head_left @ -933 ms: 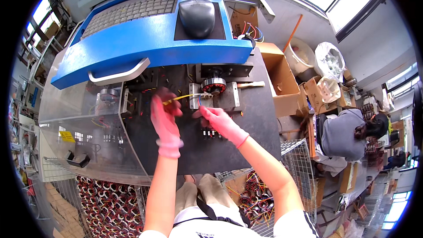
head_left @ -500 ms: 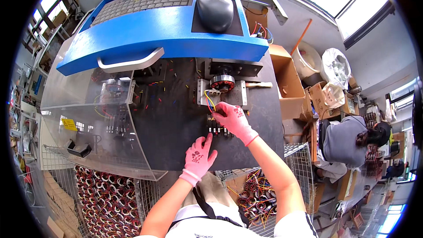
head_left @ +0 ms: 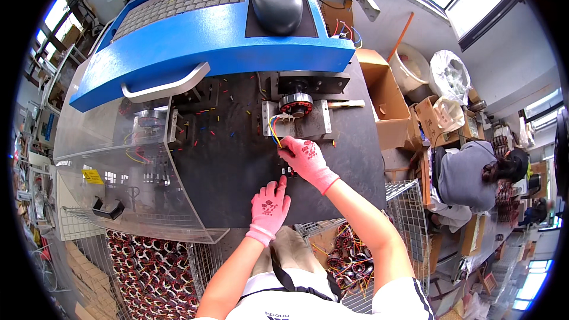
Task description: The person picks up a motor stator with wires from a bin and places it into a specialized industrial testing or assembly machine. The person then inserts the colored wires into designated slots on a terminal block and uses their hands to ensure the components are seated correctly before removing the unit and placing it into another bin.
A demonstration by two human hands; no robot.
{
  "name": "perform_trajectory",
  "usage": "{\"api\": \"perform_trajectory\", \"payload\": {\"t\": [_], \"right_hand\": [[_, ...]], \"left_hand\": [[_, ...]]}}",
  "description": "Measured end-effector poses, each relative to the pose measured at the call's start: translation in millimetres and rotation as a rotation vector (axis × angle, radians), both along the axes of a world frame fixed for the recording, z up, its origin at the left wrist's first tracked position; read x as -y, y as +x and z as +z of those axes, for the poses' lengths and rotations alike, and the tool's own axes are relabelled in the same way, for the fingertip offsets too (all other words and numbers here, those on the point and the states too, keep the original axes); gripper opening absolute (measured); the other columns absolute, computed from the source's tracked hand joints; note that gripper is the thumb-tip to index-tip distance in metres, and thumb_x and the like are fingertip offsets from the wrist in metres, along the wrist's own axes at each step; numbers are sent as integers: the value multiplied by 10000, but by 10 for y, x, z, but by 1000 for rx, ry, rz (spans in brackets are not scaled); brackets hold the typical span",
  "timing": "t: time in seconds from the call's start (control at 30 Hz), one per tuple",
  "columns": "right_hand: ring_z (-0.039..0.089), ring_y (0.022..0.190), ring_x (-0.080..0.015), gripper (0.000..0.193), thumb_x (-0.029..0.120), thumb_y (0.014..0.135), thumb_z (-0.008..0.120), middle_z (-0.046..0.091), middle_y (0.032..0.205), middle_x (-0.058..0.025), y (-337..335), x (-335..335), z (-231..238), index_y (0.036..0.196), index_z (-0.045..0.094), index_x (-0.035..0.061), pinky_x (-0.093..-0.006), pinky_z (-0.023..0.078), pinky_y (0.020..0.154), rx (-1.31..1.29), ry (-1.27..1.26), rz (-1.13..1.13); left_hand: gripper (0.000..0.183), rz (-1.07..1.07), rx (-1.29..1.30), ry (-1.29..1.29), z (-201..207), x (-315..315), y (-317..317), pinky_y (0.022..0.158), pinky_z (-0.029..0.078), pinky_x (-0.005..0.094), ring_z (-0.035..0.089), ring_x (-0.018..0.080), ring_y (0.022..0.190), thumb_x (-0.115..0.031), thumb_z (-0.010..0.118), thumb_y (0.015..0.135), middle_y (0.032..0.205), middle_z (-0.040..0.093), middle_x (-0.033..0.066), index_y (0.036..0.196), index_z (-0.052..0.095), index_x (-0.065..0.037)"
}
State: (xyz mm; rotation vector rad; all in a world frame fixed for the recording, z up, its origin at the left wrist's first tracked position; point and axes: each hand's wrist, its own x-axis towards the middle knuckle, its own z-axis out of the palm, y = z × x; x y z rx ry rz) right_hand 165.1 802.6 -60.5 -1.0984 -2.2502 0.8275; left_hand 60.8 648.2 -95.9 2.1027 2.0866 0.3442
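A wound motor stator (head_left: 296, 105) with red coils sits on a metal fixture in front of the blue console. Its yellow, blue and other lead wires (head_left: 274, 128) hang down toward me. My right hand (head_left: 307, 161), in a pink glove, pinches their ends between thumb and fingers. Just below is a row of small dark clip terminals (head_left: 288, 172), partly covered by that hand. My left hand (head_left: 269, 206), also gloved in pink, holds nothing; its index finger reaches out to the near end of the terminals, with the thumb apart.
A keyboard (head_left: 181, 6) and black mouse (head_left: 276, 9) rest on the blue console (head_left: 219, 56). A transparent hinged cover (head_left: 133, 166) stands left. Coloured sleeve bits dot the dark bench (head_left: 219, 184). Wire baskets with stators (head_left: 151, 272) stand below. A co-worker (head_left: 468, 175) sits at right.
My right hand has shifted slightly left with the wires and now covers more of the terminals. My left index finger stays at the terminals. The whole view has shifted slightly.
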Motion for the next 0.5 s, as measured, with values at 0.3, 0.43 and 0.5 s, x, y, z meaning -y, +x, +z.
{"api": "perform_trajectory", "payload": {"t": [0.3,0.43,0.5], "right_hand": [[644,874,-279,279,192,785,702,655,949,-93,141,-334,352,1030,603,104,-368,505,739,-57,-12,-210],[544,1137,-311,566,136,771,684,533,1280,-120,366,-881,234,1299,485,100,-404,467,933,114,166,-228],[550,1127,-331,533,117,766,677,564,1231,-139,414,-1028,110,1269,504,84,-398,463,940,109,132,-184]], "left_hand": [[533,42,614,99,220,398,-165,786,509,386,605,275,894,-196,671,811,1175,533,129,1296,508,-45],[539,-14,662,42,338,567,-92,757,514,366,607,248,834,-187,684,806,1167,532,120,1293,511,-32],[546,-35,676,25,355,596,-24,761,517,365,609,244,845,-205,681,818,1177,528,126,1301,504,-24]]}}
